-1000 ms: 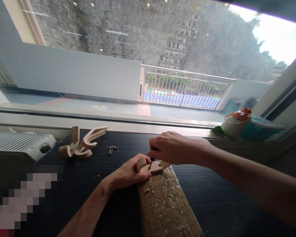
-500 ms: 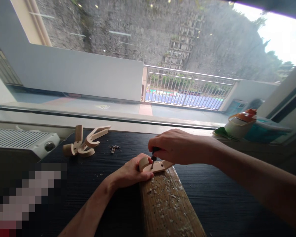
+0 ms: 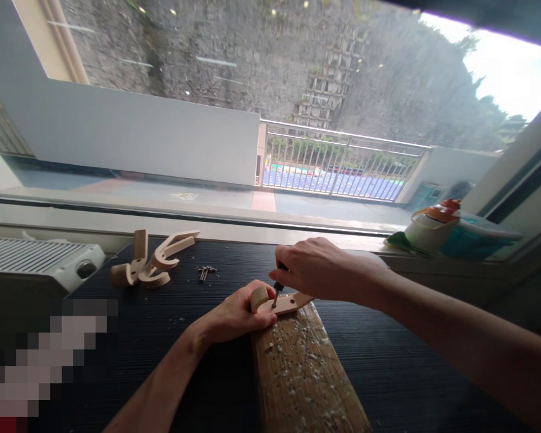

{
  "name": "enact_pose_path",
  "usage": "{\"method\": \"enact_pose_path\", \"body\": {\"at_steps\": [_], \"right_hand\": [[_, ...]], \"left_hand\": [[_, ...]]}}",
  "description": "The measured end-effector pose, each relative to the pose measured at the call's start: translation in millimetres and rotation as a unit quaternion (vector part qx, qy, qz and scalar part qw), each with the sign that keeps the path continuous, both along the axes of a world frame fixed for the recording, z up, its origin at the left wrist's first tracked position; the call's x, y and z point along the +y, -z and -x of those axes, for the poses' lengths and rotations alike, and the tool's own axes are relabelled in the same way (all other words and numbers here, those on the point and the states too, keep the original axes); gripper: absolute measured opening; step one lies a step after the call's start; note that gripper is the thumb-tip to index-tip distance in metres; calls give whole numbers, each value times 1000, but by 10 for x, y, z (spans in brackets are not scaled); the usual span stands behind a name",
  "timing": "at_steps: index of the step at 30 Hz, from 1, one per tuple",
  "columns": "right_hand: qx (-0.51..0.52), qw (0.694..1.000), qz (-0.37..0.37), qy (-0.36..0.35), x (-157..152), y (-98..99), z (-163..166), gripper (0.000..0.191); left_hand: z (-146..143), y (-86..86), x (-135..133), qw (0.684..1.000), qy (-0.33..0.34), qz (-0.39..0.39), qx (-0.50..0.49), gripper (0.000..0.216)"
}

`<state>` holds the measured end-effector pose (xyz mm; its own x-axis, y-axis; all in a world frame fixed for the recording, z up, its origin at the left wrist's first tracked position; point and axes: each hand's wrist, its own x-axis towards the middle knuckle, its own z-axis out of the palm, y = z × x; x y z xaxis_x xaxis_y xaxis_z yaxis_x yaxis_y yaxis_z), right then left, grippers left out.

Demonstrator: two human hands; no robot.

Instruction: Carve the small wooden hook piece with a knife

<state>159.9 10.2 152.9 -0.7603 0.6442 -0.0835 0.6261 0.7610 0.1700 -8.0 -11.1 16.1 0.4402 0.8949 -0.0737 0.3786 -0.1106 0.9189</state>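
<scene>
A pale wooden hook (image 3: 283, 302) lies flat on the far end of a rough wooden board (image 3: 300, 373) dotted with holes and sawdust. My left hand (image 3: 237, 314) is closed over the hook's curved end, pressing it onto the board. My right hand (image 3: 318, 269) is closed round a short black-handled screwdriver (image 3: 277, 288), whose tip stands on the hook's flat part. The board lies on a black ribbed mat (image 3: 171, 337).
Several more wooden hooks (image 3: 153, 264) lie in a heap at the mat's far left, with a few loose screws (image 3: 205, 272) beside them. A white radiator (image 3: 36, 258) is at left. On the window sill at right stands a white and orange container (image 3: 430, 227).
Both hands have stayed on the hook and screwdriver; my right hand has shifted only slightly on the handle. The view has swayed a little.
</scene>
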Motion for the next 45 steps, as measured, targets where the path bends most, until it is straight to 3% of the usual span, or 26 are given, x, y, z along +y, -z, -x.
{"method": "enact_pose_path", "body": {"at_steps": [7,12,19,29,36,45], "right_hand": [[58,996,37,-57,29,-109,-120,23],[64,990,81,-96,54,-74,-167,25],[59,994,57,-74,94,5,-173,29],[8,1000,-19,-18,-25,-19,-15,39],[73,996,16,-51,-24,-51,-109,24],[93,992,61,-59,26,48,-156,25]], "left_hand": [[20,54,7,1000,0,-4,-18,30],[7,29,3,1000,5,14,-26,31],[-15,-43,0,1000,-3,-1,24,31],[-3,43,12,1000,-9,-5,-1,31],[3,22,8,1000,4,-4,-12,32],[-23,2,12,1000,-4,8,1,32]]}}
